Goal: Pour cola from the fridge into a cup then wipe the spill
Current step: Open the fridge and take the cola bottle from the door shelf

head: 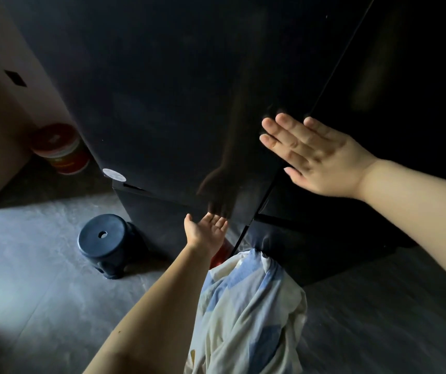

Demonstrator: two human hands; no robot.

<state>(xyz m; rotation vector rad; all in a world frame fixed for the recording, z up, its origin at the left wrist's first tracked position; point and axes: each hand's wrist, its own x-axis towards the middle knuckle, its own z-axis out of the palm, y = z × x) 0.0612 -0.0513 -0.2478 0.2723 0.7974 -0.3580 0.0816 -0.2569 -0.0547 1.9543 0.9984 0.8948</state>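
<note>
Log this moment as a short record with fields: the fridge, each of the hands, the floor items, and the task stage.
fridge: black fridge, doors shut, seam between them running down past the right hand
left hand: left hand open, palm up, fingertips at the lower edge of the left door, holding nothing
right hand: right hand open and flat, fingers spread by the door seam, holding nothing
floor items: dark blue stool beside the fridge; red and white bucket in the corner
task stage: fridge not yet opened; no cola or cup in view
</note>
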